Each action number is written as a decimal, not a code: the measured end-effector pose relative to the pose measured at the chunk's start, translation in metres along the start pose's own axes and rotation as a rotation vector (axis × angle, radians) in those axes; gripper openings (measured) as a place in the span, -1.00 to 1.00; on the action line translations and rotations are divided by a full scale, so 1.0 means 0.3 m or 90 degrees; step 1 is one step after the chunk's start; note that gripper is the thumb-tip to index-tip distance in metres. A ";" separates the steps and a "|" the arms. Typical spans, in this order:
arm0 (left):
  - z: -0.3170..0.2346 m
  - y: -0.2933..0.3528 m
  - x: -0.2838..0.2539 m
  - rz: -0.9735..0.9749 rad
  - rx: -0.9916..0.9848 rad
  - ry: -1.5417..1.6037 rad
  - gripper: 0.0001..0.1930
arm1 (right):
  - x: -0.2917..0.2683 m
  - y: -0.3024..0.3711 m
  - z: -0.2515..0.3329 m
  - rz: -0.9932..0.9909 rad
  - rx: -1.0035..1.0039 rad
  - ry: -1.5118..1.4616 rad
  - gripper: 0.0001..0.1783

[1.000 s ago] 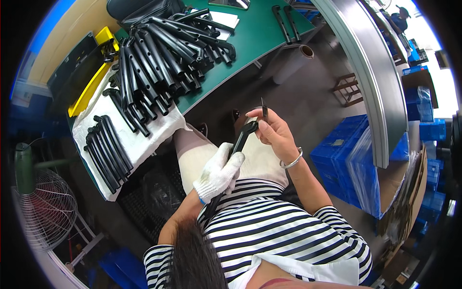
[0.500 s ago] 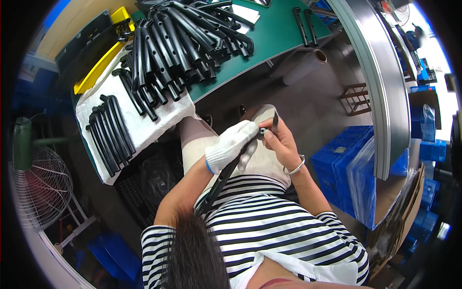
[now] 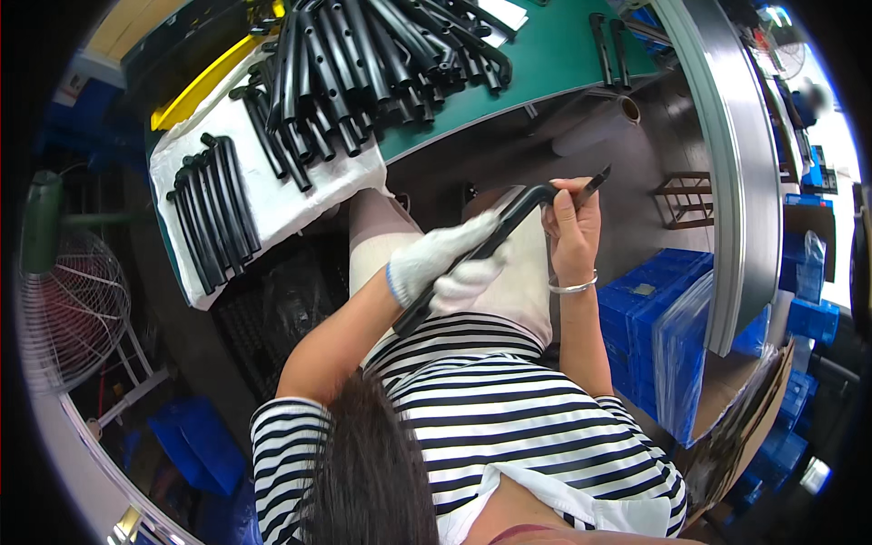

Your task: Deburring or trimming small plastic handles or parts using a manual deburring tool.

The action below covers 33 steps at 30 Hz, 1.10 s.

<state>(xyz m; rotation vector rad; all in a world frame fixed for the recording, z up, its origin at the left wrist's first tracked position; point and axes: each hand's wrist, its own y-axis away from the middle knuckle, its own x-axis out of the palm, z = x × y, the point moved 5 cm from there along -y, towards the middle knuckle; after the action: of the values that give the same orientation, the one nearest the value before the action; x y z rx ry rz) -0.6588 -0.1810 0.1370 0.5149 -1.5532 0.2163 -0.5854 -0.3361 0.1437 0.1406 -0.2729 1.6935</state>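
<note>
My left hand (image 3: pixel 450 265), in a white knitted glove, is wrapped round the middle of a black bent tube (image 3: pixel 514 211). The tube slants across my lap, its lower end near my striped shirt and its curved end up to the right. My bare right hand (image 3: pixel 574 234), with a silver bangle on the wrist, is closed at that curved end. From its fingers sticks out a slim dark pointed tool (image 3: pixel 596 180), perhaps a knife; its handle is hidden in the hand. Whether the right fingertips also press on the tube's end I cannot tell.
A large pile of black tubes (image 3: pixel 341 64) lies on the green table (image 3: pixel 554 54). Several more lie in a row (image 3: pixel 213 204) on white cloth (image 3: pixel 331 186). Two tubes (image 3: pixel 610 54) rest at the table's right. Blue crates (image 3: pixel 645 309) stand right, a fan (image 3: pixel 73 309) left.
The tube has turned so its curved end shows and points right. My right hand has moved up and to the right with the pointed tool. The whole view has shifted slightly.
</note>
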 end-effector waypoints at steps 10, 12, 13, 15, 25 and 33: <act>0.122 0.227 -0.003 -0.086 0.106 0.052 -0.62 | 0.010 -0.039 -0.061 -0.030 0.003 -0.041 -0.87; 0.097 0.254 -0.006 -0.240 0.133 -0.148 -0.60 | 0.010 -0.046 -0.048 -0.036 0.004 0.002 -0.87; 0.069 0.276 0.006 -0.364 0.152 -0.303 -0.60 | 0.020 -0.048 -0.042 -0.024 0.022 -0.007 -0.82; 0.039 0.381 0.003 -0.535 0.332 -0.463 -0.65 | 0.063 -0.057 -0.025 -0.010 0.025 -0.060 -0.80; -0.161 0.938 -0.145 -1.592 0.450 -0.871 -0.58 | 0.049 -0.001 -0.086 0.054 0.081 0.021 -0.83; -0.243 1.013 -0.215 -1.644 0.102 -0.974 -0.62 | -0.022 0.031 -0.120 0.012 0.123 0.066 -0.85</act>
<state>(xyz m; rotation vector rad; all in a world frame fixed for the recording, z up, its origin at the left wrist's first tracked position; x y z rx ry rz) -0.7314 0.1299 0.1320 2.5781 -0.7057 -2.4355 -0.5914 -0.3341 0.1065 0.1936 -0.0334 1.7377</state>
